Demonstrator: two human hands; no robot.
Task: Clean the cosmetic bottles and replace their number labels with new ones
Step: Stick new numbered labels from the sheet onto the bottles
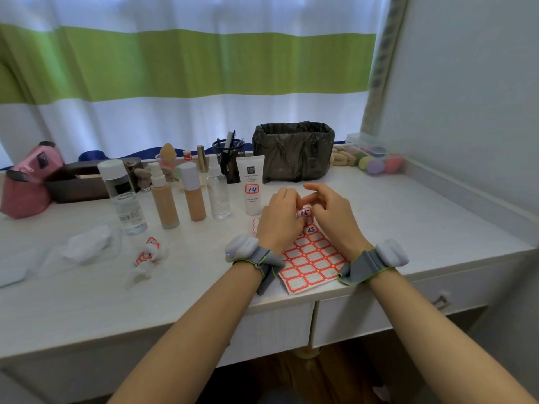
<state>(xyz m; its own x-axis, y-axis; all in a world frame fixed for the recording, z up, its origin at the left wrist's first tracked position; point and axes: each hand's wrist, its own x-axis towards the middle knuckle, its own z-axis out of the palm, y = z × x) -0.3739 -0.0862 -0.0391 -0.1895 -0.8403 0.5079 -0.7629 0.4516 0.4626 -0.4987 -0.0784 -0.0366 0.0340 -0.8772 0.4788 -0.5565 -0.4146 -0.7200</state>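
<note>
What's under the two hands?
A sheet of red-edged stickers lies on the desk under the left hand and right hand. Between the fingers shows a sticker marked 15. The sheet's top part is covered by the hands.

Soft daylight from behind, wide-angle view, slightly soft focus

Light comes through the striped curtain [186, 62] at the back, diffused and even, so the white desk [408, 217] is bright with only faint shadows under the hands and bottles (no hard glare anywhere). The lens bows straight lines: the desk's front edge and the wall corner on the right curve noticeably. Detail smears toward the edges, the pink bag [29, 182] at far left looks blurred, and the space under the desk is dim.
</note>
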